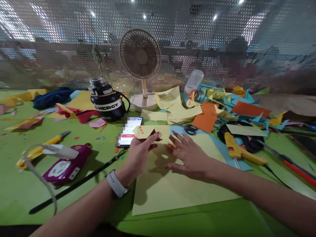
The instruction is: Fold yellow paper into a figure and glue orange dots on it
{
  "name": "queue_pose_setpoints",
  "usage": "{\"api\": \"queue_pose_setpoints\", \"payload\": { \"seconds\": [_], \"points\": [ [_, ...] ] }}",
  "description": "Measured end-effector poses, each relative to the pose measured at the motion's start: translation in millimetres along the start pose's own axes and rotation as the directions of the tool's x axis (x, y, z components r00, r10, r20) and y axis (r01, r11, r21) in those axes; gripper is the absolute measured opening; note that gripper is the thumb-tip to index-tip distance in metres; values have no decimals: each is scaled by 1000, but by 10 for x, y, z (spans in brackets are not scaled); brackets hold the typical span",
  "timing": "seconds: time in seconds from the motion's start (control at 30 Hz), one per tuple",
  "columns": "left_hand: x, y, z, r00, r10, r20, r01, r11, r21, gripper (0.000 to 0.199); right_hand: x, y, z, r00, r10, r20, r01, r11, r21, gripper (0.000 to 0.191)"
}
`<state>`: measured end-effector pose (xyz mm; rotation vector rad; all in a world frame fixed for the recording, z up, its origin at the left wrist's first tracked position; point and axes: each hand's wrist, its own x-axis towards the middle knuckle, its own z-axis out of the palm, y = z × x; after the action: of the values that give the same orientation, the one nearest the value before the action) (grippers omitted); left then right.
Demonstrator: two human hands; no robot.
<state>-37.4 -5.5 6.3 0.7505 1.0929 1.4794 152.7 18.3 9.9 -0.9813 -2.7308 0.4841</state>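
My left hand is closed on a small pale yellow paper piece with a few orange squares on it, held above a large pale yellow sheet. Spread fingers mark my right hand, palm down, low over that same sheet. Small orange paper bits lie by its fingertips; whether the fingers touch them I cannot tell. A phone with a lit screen lies just beyond my left hand. Black-handled scissors rest beyond the right one.
A yellow glue gun lies right, by a black round tray. A fan and a black jug stand at the back near paper scraps. Left are a purple power strip, a yellow cutter and a black strap.
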Motion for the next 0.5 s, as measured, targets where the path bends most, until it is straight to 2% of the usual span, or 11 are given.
{"api": "queue_pose_setpoints", "payload": {
  "seconds": [0.07,0.1,0.13,0.2,0.27,0.3,0.33,0.4,0.5],
  "points": [
    [35,-2,-17,999,-12,-32,11,1000,-9,23,-49,40,-92,990,139,24,-140,948,286,64],
    [51,-3,-25,999,-18,-44,17,1000,-12,24,-77,61,-141,977,207,42,-204,871,447,59],
    [64,-4,-31,998,-24,-50,24,1000,-13,25,-105,80,-188,964,259,52,-237,763,601,55],
    [74,-11,-31,998,-44,-50,44,999,-5,25,-150,103,-266,946,320,59,-222,501,836,52],
    [56,-23,-12,996,-74,-43,75,997,17,25,-174,103,-314,938,341,55,-156,278,948,53],
    [35,-31,3,995,-95,-34,97,995,34,25,-178,97,-326,937,346,53,-132,207,969,53],
    [8,-40,21,993,-118,-20,119,992,51,24,-180,87,-331,937,348,45,-111,173,979,53],
    [-61,-62,61,986,-165,26,162,983,84,24,-179,63,-323,934,358,0,-72,186,980,51],
    [-168,-88,118,975,-200,94,188,975,123,21,-192,26,-281,933,352,-76,-43,319,947,47]
  ]
}}
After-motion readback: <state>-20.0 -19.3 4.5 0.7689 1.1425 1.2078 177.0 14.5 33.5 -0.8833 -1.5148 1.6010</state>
